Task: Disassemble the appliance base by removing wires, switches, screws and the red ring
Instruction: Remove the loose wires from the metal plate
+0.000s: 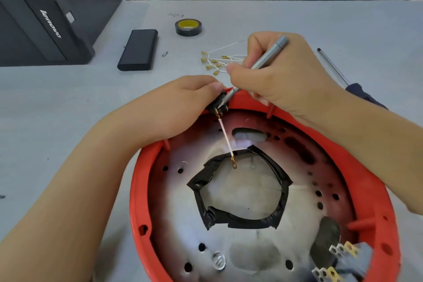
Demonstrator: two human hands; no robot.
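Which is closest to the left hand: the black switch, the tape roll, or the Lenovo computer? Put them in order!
Measured from the left hand:
1. Black switch, gripped at its fingertips.
2. Tape roll, farther back on the table.
3. Lenovo computer, far back left corner.

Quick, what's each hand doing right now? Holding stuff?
Left hand: pinching the black switch at the red ring.
Right hand: gripping a silver screwdriver, tip at the switch.

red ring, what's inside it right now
Inside the red ring sits a perforated metal plate with a black-taped central opening, one wire running to the black switch, and terminals at bottom right. Hands cover the far rim.
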